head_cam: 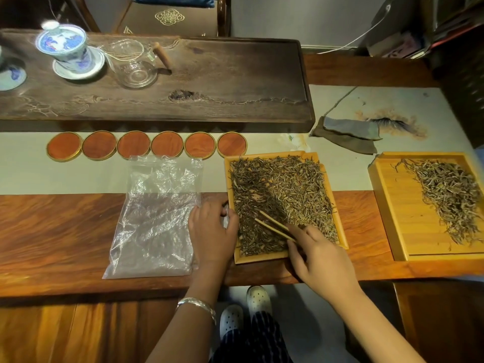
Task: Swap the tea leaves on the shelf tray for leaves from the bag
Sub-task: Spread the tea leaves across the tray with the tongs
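A bamboo tray (343, 231) in the middle of the table is covered with dark tea leaves (282, 195). My right hand (322, 260) grips bamboo tongs (275, 225) whose tips lie over the leaves near the tray's front. My left hand (212, 231) rests at the tray's left edge, fingers curled against the rim. A crumpled clear plastic bag (157, 218) lies flat to the left, apparently empty. A second bamboo tray (392, 218) at the right holds a smaller pile of leaves (450, 197).
A dark wooden tea board (222, 74) at the back carries a blue-and-white lidded cup (65, 48) and a glass pitcher (133, 66). Several round coasters (146, 145) line up behind the bag. A folded cloth (348, 134) lies behind the trays.
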Demonstrator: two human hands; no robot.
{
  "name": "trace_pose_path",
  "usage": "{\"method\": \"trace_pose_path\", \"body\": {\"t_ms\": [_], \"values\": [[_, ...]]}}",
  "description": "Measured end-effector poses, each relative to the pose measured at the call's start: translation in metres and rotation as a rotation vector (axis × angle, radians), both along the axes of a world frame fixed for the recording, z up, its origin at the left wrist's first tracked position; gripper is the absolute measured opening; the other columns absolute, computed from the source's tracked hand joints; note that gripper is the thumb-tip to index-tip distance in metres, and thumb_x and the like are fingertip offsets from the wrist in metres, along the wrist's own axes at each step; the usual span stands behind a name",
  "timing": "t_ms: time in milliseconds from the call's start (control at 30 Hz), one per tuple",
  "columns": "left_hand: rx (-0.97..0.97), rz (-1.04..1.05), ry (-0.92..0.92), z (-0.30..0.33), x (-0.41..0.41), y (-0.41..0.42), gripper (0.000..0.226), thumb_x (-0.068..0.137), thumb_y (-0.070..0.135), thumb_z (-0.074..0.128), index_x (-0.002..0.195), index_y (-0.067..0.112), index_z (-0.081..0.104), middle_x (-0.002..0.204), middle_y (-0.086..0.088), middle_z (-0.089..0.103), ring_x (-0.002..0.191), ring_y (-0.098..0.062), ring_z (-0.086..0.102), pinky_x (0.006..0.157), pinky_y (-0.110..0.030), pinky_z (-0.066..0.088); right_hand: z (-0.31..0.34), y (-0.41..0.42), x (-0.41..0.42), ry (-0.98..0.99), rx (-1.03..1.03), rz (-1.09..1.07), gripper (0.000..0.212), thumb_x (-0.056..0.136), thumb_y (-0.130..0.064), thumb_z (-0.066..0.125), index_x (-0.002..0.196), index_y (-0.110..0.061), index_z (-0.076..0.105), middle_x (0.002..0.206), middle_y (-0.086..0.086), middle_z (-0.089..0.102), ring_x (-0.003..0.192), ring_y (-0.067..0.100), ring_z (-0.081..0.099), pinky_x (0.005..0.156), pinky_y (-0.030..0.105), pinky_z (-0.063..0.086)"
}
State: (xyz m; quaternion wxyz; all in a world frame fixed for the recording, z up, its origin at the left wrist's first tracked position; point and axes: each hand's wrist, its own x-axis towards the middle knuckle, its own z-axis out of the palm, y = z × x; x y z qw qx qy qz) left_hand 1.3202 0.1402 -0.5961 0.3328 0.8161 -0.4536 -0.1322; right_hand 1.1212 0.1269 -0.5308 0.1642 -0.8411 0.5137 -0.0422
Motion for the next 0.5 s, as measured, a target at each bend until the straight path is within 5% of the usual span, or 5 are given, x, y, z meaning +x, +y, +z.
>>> {"method": "trace_pose_path", "body": {"t_ms": [500], "values": [[0.007, -0.006, 0.009, 0.001, -0.001, 0.000, 0.003, 0.083, 0.023, 0.054, 0.083, 0.020, 0.055, 0.073, 0.010, 0.042, 0.072, -0.012, 0.033, 0.088, -0.050, 0.043, 0.001, -0.008, -0.030, -0.059, -0.051, -0.215, 0.032, 0.091, -0.026, 0.056, 0.122, -0.018, 0.060, 0.091, 0.002, 0.060, 0.069, 0.025, 0.064, 0.047, 0.034, 0.051]]}}
